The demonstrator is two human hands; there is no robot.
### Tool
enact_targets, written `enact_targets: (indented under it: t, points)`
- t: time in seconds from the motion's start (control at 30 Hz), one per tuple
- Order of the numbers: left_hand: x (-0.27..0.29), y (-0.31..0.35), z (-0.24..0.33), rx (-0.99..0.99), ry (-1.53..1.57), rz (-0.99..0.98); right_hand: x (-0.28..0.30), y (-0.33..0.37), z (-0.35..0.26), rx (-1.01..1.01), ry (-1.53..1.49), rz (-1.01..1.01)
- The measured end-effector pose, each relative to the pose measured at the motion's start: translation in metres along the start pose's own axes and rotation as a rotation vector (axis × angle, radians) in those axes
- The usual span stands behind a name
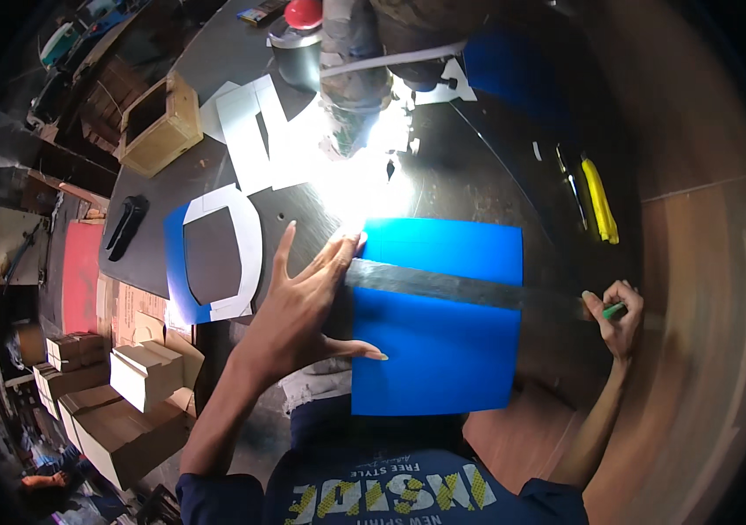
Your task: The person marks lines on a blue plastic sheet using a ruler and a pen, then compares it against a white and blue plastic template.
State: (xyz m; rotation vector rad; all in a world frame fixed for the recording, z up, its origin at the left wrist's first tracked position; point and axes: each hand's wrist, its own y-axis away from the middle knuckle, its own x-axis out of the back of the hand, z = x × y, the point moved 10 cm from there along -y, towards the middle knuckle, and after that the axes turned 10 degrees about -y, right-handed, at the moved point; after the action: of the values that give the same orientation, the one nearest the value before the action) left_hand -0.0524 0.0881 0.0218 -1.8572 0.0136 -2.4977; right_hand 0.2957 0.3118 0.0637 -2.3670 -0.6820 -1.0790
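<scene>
A bright blue sheet [434, 359] lies in front of me, its lower edge against my dark shirt. Across it runs a long grey metal ruler [443, 282], its right end smeared. My left hand [299, 306] is open, fingers spread; the fingertips rest by the ruler's left end and the thumb touches the sheet's left part. Off the sheet to the right, my right hand [621, 317] is closed round a slim green pen [614, 310], near the ruler's blurred right end. Whether these fingers also touch the ruler I cannot tell.
Beyond the sheet a lamp glares on the dark table. White cut-out pieces [246, 144], a blue-and-white frame-shaped piece [250, 227], a black stapler-like tool [126, 227] and a wooden box [163, 131] lie left. A yellow cutter-like tool [599, 201] lies right; cardboard boxes [119, 429] stand lower left.
</scene>
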Motion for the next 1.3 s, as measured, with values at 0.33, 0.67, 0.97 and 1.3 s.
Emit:
enact_targets:
  t: [0.33,0.67,0.97,1.3]
  points:
    - [0.017,-0.001,-0.018,0.091,0.088,0.200,-0.035,-0.024,-0.042,0.120,0.118,0.050]
    - [-0.012,-0.001,-0.015,0.019,0.107,0.104,-0.076,-0.010,-0.113,0.275,0.075,-0.029]
    - [-0.014,0.001,-0.019,0.028,0.160,0.095,-0.102,-0.001,-0.115,0.270,0.029,-0.083]
    - [-0.013,0.001,-0.019,0.034,0.135,0.116,-0.101,0.001,-0.114,0.300,0.047,-0.025]
